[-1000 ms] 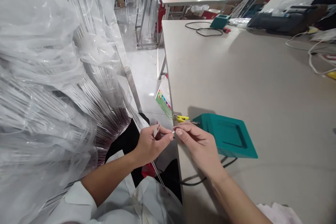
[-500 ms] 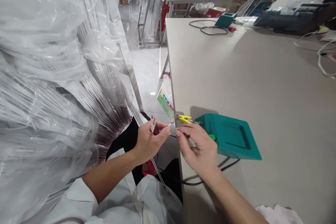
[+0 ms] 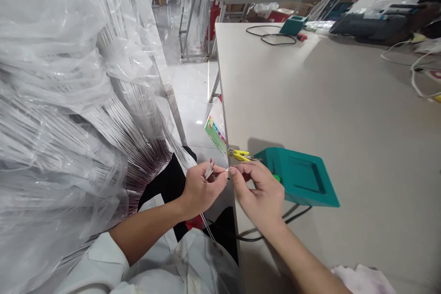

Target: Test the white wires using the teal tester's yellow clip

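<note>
My left hand point(image 3: 200, 190) is closed around a few thin white wires point(image 3: 209, 170), whose dark red ends stick up between thumb and fingers. One wire end reaches toward my right hand point(image 3: 261, 195), which pinches it at the table edge. The fingertips of both hands nearly touch, so the exact tip is hidden. Just beyond the right hand, a yellow-handled clip point(image 3: 240, 154) projects from a teal box point(image 3: 310, 178) on the table. A green button point(image 3: 277, 178) on that box shows beside my right knuckles.
Plastic-wrapped bundles of white wires point(image 3: 62, 138) hang at left. A black cable point(image 3: 251, 239) runs from the teal box over the table edge point(image 3: 225, 119). Another teal box point(image 3: 292, 25) with a looped cable sits at the table's far end. A cloth point(image 3: 361, 280) lies at lower right.
My left hand has moved slightly right, bringing the wire end to my right fingertips, which now close on it. The red tip seen between the hands before is now covered.
</note>
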`<state>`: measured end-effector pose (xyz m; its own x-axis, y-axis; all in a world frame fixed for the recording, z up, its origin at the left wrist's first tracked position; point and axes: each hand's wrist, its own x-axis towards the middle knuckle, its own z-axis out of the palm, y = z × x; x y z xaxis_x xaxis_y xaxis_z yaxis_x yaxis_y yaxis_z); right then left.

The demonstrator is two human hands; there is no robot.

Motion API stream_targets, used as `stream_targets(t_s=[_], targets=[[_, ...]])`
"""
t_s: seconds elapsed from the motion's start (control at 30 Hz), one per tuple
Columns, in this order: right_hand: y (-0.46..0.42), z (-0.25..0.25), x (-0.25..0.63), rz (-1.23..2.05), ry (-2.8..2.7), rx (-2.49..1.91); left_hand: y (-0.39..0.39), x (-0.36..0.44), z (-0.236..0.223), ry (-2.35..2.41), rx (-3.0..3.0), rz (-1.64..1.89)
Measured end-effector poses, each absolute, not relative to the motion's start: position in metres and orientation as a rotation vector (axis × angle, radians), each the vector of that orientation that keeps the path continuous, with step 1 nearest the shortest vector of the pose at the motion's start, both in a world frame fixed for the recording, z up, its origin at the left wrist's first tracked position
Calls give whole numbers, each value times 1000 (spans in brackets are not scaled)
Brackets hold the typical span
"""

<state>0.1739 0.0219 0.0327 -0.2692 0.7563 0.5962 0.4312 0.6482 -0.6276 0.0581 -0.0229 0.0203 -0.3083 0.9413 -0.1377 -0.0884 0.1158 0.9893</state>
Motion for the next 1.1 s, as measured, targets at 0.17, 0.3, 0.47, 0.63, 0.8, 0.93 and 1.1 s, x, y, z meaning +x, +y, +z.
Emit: stream_targets(t_s=[0.17, 0.3, 0.47, 0.63, 0.8, 0.93, 1.1], targets=[[28, 20, 182, -98, -2082, -715, -20, 55, 18, 1495, 967, 1367], [31, 17, 188, -197, -2241, -488, -16, 47, 21, 1535, 938, 1398], [34, 26, 187, 353, -2033, -735, -18, 41, 24, 1518, 949, 1393], [33, 31, 186, 904, -1803, -878, -22, 44, 24, 1576, 1080, 1393], [33, 35, 184, 970, -1896, -806, -25, 45, 25, 1600, 1300, 1333], [38, 38, 185, 987, -1933, -763, -25, 42, 27, 1540, 1319, 1296], [37, 38, 184, 1076, -1855, -792, -24, 43, 27, 1337, 1089, 1317]])
